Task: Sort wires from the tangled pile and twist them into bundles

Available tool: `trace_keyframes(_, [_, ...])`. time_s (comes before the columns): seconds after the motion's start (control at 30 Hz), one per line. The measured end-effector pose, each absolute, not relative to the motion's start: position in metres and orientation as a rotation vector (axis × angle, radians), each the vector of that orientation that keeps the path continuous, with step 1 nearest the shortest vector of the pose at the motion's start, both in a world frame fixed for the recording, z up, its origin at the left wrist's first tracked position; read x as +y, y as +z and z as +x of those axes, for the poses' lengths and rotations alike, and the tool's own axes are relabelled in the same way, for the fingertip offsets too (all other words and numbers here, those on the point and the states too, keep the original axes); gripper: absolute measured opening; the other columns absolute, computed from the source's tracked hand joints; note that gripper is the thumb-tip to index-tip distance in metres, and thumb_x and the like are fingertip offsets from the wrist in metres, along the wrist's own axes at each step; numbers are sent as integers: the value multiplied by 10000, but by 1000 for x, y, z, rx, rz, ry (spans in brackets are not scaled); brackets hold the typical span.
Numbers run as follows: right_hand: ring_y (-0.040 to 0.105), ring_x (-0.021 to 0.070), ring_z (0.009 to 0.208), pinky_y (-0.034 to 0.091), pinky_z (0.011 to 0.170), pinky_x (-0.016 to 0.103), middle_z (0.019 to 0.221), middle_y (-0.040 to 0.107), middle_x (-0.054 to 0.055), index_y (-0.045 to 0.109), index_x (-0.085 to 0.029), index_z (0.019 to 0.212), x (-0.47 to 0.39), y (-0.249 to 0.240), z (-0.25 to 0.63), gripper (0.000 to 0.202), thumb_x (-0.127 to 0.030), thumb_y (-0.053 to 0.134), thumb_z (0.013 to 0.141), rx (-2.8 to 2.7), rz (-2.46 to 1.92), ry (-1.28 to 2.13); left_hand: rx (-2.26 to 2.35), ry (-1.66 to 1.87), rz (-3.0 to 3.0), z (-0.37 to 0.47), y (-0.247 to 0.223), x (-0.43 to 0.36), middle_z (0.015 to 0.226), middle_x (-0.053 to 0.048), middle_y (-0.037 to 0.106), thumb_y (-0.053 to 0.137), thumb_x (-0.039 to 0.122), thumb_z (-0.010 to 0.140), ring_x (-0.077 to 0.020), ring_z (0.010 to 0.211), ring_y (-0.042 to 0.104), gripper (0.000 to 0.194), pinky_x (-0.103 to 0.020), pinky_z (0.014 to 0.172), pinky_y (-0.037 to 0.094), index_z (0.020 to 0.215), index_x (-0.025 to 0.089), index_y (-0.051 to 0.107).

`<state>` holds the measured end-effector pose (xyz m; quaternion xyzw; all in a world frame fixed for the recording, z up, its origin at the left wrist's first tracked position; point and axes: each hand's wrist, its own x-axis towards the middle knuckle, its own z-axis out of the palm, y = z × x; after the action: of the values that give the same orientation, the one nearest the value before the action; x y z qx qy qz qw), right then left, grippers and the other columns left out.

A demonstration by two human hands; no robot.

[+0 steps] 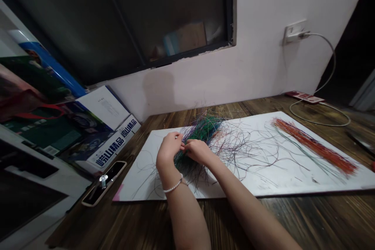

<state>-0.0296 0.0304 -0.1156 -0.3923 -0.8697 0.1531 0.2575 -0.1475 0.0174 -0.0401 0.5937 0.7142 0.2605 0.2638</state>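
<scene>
A tangled bundle of thin, wiry green and purple strands (207,127) lies on a white board (234,187). My left hand (170,149), with a beaded bracelet at the wrist, is closed with curled fingers at the bundle's left side. Right beside it, my right hand (198,151) pinches at the front of the same bundle; the fingertips of both hands nearly meet. Exactly which strands lie between the fingers is too fine to make out. Loose dark and reddish strands (237,148) fan out to the right of the hands.
A straight orange-red bundle of strands (316,146) lies on the board's right part. A phone (104,183) and stacked boxes (108,136) are at the left of the wooden table (140,222). A white cable (334,56) runs from the wall socket to a red device (304,97).
</scene>
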Motion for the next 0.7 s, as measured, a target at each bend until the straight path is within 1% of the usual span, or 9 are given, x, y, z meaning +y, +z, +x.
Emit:
trace_keyframes(0.13, [604,149,784,399,664,229,924,647,39,742,-253,918,38,-116,-22,215,-179,558,834,-2228,-1037,410,1914,700,1598,-147,-37,15,652,-52,657,440,211,836,-136,533,628,205,-211,543,436,838,119,624])
trace_keyframes(0.2, [595,141,770,397,666,225,900,648,38,755,-245,869,42,-115,-18,192,-183,577,830,-2151,-1017,421,1905,695,1592,-146,-36,14,675,-61,666,436,211,843,-135,532,628,218,-214,549,435,861,113,631])
trace_keyframes(0.4, [612,136,733,431,676,221,789,683,41,755,-193,763,47,-109,-5,238,-43,571,774,-1875,-893,503,1883,651,1552,-145,-37,14,679,-73,683,443,178,847,-125,494,620,213,-208,538,423,879,94,637])
trace_keyframes(0.57, [634,150,682,465,628,231,709,702,39,739,-182,693,46,-99,0,211,-36,593,736,-1585,-806,574,1839,711,1619,-145,-36,13,650,-74,677,519,186,813,-150,505,622,180,-239,542,439,818,92,672])
trace_keyframes(0.63, [637,155,669,469,610,238,698,709,41,739,-180,700,44,-92,3,177,-70,607,740,-1485,-781,592,1801,773,1680,-143,-34,11,702,-86,698,550,172,791,-165,587,646,167,-254,593,467,826,98,696])
trace_keyframes(0.7, [635,158,664,467,597,247,699,713,43,742,-182,714,40,-84,7,134,-115,630,744,-1417,-753,607,1748,853,1752,-140,-30,10,842,-91,722,584,170,773,-178,760,669,163,-260,710,489,853,125,718])
